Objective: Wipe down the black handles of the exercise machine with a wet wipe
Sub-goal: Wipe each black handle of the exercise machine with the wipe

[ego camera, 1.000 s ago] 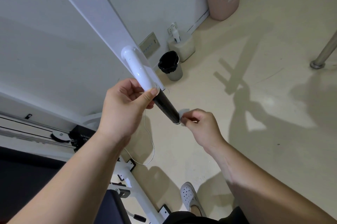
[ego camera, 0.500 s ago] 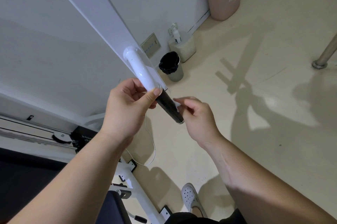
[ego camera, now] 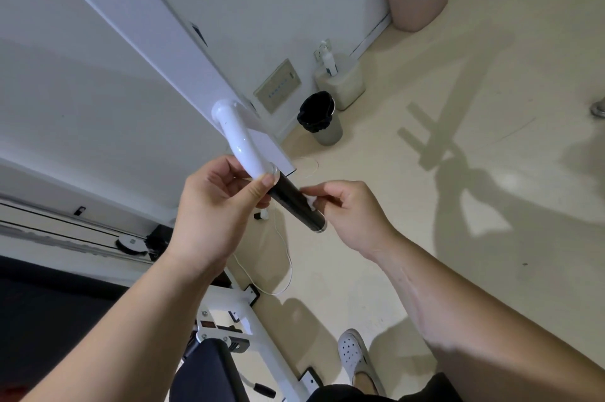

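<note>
- The left hand [ego camera: 212, 205] is gripping the white bar [ego camera: 242, 143] just above the black handle [ego camera: 296, 202], fingers closed around it.
- The right hand [ego camera: 347, 211] is pinching a small white wipe [ego camera: 311, 200] against the handle's far side, near its free end.
- Wiping is looking underway on this handle; how much is clean is unclear, and other handles are not showing.
</note>
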The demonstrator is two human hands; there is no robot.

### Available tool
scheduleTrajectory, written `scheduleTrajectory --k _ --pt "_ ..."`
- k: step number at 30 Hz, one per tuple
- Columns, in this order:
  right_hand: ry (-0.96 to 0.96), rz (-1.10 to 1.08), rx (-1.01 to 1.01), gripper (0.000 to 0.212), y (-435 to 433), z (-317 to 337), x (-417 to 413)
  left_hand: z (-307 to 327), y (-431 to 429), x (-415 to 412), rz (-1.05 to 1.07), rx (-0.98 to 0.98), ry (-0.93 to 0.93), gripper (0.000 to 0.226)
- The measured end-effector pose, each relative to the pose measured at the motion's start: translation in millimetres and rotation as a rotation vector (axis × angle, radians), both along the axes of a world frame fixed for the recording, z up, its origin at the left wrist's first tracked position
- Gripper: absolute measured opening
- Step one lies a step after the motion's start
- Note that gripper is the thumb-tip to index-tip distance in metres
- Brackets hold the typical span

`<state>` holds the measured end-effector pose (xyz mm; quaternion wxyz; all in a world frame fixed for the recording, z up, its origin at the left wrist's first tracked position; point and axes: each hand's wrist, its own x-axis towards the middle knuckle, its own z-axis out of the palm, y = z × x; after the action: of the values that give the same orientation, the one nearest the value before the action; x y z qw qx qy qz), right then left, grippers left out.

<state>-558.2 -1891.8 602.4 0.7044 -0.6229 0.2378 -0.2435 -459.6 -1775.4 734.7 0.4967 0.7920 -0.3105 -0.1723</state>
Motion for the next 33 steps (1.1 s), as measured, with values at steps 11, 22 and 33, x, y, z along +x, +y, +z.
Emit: scheduleTrajectory --k 11,22,33 --pt "-0.257 -0.155 0.079 0.024 7.5 7.4 -2.2 -3.1 -5.0 2.8 -0.027 -0.017 0.005 0.020" --pt "-0.233 -0.269 -0.156 0.017 12.6 16.2 0.7 -2.3 -9.7 3.1 -0.049 -0.018 0.004 0.017" --pt "-0.076 -0.274 -0.066 0.029 20.6 -23.9 -9.2 -5.4 -9.7 4.0 -0.063 -0.049 0.030 0.021"
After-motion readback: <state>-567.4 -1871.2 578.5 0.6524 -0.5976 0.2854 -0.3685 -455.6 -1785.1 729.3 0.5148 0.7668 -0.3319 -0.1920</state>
